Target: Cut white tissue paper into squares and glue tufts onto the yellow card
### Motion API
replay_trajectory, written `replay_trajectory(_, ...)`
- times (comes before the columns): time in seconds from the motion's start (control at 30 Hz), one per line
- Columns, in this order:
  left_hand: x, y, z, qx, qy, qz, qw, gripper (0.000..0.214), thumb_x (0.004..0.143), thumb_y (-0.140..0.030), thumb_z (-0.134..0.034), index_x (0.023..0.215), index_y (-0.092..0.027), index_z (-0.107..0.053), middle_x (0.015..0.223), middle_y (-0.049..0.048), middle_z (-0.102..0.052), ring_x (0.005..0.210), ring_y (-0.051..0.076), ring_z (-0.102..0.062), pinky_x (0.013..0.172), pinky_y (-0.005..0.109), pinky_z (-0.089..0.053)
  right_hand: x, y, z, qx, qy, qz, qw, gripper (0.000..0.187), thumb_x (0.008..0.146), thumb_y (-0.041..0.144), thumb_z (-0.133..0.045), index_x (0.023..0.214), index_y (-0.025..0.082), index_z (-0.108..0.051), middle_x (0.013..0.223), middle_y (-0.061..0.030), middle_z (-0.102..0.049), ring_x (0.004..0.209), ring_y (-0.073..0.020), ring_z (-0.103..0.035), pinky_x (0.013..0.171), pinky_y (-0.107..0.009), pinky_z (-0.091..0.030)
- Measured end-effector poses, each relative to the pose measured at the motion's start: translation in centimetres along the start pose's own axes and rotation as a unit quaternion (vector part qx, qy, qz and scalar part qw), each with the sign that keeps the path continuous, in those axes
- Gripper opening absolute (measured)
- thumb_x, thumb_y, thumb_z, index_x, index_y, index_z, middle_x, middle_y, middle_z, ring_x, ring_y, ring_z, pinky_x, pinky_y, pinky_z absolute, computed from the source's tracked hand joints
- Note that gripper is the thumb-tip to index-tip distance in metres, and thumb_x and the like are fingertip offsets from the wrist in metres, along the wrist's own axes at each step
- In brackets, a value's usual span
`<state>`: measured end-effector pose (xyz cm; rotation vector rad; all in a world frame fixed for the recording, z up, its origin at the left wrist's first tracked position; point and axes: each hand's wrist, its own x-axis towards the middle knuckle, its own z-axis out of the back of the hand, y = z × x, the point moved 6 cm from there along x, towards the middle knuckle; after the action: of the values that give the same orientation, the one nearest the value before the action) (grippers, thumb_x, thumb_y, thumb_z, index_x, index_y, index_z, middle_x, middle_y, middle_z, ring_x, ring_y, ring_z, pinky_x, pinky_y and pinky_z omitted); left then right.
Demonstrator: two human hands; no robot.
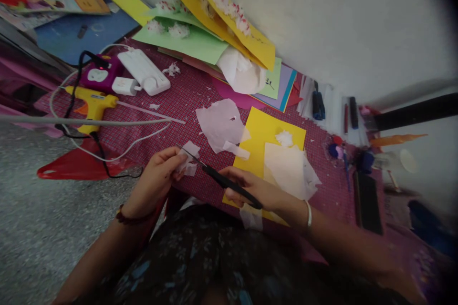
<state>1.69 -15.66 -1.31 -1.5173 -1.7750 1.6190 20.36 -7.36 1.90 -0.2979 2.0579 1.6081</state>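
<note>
Left hand (pixel 157 178): fingers pinched on a small piece of white tissue paper (pixel 189 156), held above the red checked cloth (pixel 186 97). Right hand (pixel 250 190): closed around the handles of black scissors (pixel 223 180), blade tips at the tissue piece. Adjacent: yellow card sheet (pixel 263 128) bearing tissue sheets; loose tissue sheet (pixel 220 124); yellow glue gun (pixel 93 107); white power strip (pixel 143 70); stacked coloured cards (pixel 200 33) against the wall.

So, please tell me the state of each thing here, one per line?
Scissors: in right hand, blades at the tissue.
Tissue piece: pinched in left hand.
Glue gun: lying on its side, stick inserted.
Power strip: red light on.
Yellow sheet: flat, tissue on it.
</note>
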Motion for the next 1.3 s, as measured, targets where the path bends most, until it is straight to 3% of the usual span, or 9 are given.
replay_trajectory(0.2, 0.0, -0.2, 0.8, -0.015, -0.003, 0.009, 1.000, 0.022, 0.068, -0.031, -0.081, 0.062, -0.018, -0.065, 0.047, -0.0039, -0.048, 0.042, 0.007, -0.038, 0.043, 0.020, -0.030, -0.3, -0.4, 0.4, 0.023, -0.028, -0.037, 0.999, 0.055, 0.080, 0.053, -0.078, 0.117, 0.018, -0.057, 0.072, 0.0069, -0.051, 0.053, -0.0069, -0.046, 0.049, -0.024, -0.036)
replay_trajectory(0.43, -0.4, -1.1, 1.5, -0.043, -0.059, -0.034, 0.997, 0.018, 0.065, -0.020, -0.081, 0.060, -0.018, -0.064, 0.047, -0.0050, -0.047, 0.043, 0.006, -0.038, 0.045, 0.018, -0.033, -0.3, 0.8, 0.4, -0.023, 0.006, 0.015, 1.000, 0.067, 0.074, 0.054, -0.082, 0.123, 0.016, -0.059, 0.084, 0.0010, -0.053, 0.074, -0.0137, -0.049, 0.065, -0.030, -0.042)
replay_trajectory(0.57, -0.3, -1.9, 1.7, -0.085, -0.089, -0.068, 0.990, 0.015, 0.065, -0.016, -0.079, 0.067, -0.019, -0.065, 0.051, -0.0054, -0.051, 0.044, 0.006, -0.037, 0.046, 0.019, -0.034, -0.7, 0.9, 0.6, -0.029, 0.014, 0.028, 0.999, 0.067, 0.079, 0.060, -0.079, 0.126, 0.017, -0.058, 0.086, 0.0012, -0.051, 0.077, -0.0142, -0.047, 0.069, -0.031, -0.042)
replay_trajectory(0.87, 0.8, -0.8, 0.6, 0.021, -0.014, -0.012, 1.000, 0.023, 0.070, -0.027, -0.080, 0.061, -0.018, -0.061, 0.046, -0.0048, -0.045, 0.042, 0.006, -0.038, 0.043, 0.019, -0.030, 0.3, 0.5, 0.2, -0.045, 0.018, 0.029, 0.998, 0.060, 0.078, 0.054, -0.082, 0.119, 0.018, -0.057, 0.088, 0.0005, -0.055, 0.079, -0.0150, -0.048, 0.069, -0.031, -0.043)
replay_trajectory(1.13, 0.8, -0.6, 0.5, 0.034, -0.020, -0.008, 0.999, 0.023, 0.070, -0.027, -0.080, 0.059, -0.018, -0.061, 0.046, -0.0038, -0.048, 0.042, 0.007, -0.038, 0.043, 0.019, -0.030, 0.4, -0.1, 0.3, -0.027, -0.026, -0.019, 0.999, 0.053, 0.082, 0.051, -0.077, 0.117, 0.017, -0.058, 0.073, 0.0053, -0.050, 0.058, -0.0098, -0.044, 0.052, -0.026, -0.034)
replay_trajectory(1.3, 0.9, -0.8, 0.7, 0.036, -0.027, -0.012, 0.999, 0.019, 0.070, -0.026, -0.079, 0.061, -0.019, -0.063, 0.047, -0.0039, -0.047, 0.043, 0.008, -0.037, 0.043, 0.021, -0.028, 0.0, 0.2, 0.3, -0.018, 0.010, -0.005, 1.000, 0.063, 0.077, 0.057, -0.082, 0.118, 0.017, -0.056, 0.084, 0.0018, -0.053, 0.069, -0.0111, -0.050, 0.061, -0.027, -0.042)
